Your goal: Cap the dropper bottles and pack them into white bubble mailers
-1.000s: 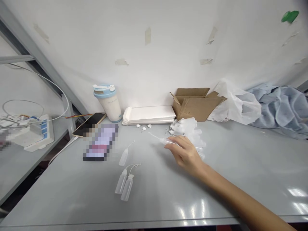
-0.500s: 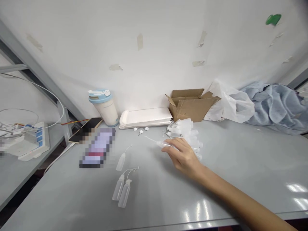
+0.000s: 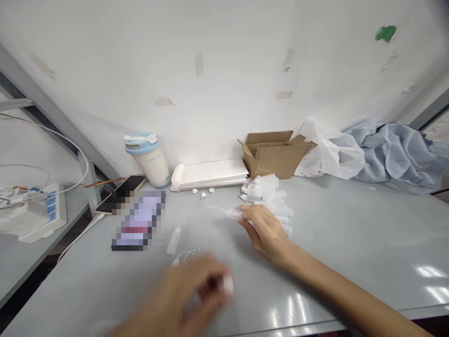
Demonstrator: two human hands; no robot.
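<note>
Two-handed: pinches bottle (image 3: 234,214) in right hand (image 3: 264,231) with nearly closed fingers (image 3: 247,210); curls blurred left hand (image 3: 180,283), cannot tell its hold.

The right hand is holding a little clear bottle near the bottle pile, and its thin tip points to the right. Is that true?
Not quite: the thin tip points to the left, as the head view shows. The right hand is holding a little clear bottle near the bottle pile.
</note>
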